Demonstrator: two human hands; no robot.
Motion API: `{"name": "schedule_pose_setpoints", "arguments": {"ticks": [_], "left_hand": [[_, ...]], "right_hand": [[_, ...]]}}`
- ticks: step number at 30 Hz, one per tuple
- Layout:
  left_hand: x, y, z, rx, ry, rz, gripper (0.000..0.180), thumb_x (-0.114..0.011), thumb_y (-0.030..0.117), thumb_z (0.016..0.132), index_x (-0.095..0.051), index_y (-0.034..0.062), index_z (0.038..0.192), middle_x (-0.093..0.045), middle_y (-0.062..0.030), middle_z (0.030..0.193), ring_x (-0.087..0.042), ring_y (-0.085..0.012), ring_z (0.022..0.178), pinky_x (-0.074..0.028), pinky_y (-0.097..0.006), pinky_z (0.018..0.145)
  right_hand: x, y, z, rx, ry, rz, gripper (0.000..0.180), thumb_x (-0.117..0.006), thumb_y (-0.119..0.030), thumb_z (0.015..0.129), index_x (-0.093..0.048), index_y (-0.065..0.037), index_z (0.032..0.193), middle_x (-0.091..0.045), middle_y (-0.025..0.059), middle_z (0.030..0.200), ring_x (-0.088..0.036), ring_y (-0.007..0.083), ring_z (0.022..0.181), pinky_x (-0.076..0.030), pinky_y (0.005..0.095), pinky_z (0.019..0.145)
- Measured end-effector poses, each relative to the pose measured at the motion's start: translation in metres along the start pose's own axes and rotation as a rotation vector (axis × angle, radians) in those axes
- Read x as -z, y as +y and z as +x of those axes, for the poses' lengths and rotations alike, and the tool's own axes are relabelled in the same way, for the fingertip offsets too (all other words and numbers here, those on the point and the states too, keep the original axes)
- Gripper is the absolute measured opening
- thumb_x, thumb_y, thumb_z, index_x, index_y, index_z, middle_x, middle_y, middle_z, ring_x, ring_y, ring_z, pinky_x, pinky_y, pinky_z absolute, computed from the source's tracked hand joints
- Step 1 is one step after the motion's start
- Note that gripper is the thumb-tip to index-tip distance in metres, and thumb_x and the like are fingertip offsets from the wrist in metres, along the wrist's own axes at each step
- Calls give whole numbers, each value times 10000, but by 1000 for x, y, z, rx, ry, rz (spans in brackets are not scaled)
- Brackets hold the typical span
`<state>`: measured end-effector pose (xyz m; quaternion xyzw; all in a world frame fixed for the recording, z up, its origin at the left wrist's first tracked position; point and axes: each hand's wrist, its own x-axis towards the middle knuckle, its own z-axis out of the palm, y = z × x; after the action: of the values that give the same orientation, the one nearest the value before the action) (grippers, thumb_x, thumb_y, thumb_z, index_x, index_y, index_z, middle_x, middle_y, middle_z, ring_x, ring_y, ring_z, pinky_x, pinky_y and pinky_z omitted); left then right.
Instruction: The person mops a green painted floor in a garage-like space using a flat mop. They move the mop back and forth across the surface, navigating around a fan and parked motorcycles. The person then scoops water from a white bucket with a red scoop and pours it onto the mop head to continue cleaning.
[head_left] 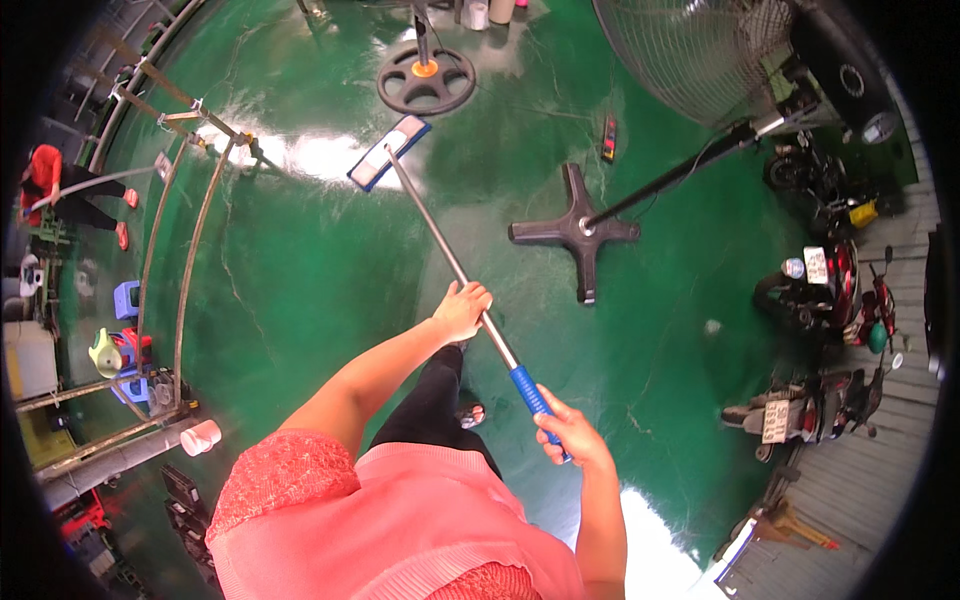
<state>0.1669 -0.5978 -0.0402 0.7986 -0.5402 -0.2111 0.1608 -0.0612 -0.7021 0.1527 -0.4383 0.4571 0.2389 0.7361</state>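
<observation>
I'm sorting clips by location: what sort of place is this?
Probably a workshop or warehouse, though the exact use is unclear: there is a glossy green floor, a large pedestal fan, and motorbikes parked along a ribbed wall.

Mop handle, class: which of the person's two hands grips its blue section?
The right hand grips the blue section; the left hand holds the silver pole farther up, nearer the mop head.

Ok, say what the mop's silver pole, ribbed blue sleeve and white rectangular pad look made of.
Silver pole: probably smooth metal, given its sheen. Blue sleeve: perhaps satin plastic or rubber, from its even ridges. White pad: likely matte fabric; no gloss shows.
</observation>
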Motion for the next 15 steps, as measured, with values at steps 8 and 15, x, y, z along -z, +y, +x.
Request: {"name": "schedule_pose_setpoints", "arguments": {"ticks": [8, 15], "left_hand": [[-3, -43, 31, 253, 134, -55, 581, -637, 88, 688, -368, 147, 1200, -317, -105, 1330, -188, -331, 1310, -264, -593, 975], [-22, 104, 52, 26, 20, -311, 663, -630, 74, 714, -283, 85, 1278, -196, -171, 1381, -87, -415, 1314, -253, -613, 982]], "right_hand": [[-4, -35, -13, 194, 178, -191, 535, -575, -157, 826, -388, -179, 1327, -524, 22, 651, -412, 60, 430, -317, 206, 368], [32, -9, -141, 208, 620, -617, 501, -601, -127, 786, -472, -181, 1267, -635, 110, 904, -598, 169, 707, -458, 280, 657]]}}
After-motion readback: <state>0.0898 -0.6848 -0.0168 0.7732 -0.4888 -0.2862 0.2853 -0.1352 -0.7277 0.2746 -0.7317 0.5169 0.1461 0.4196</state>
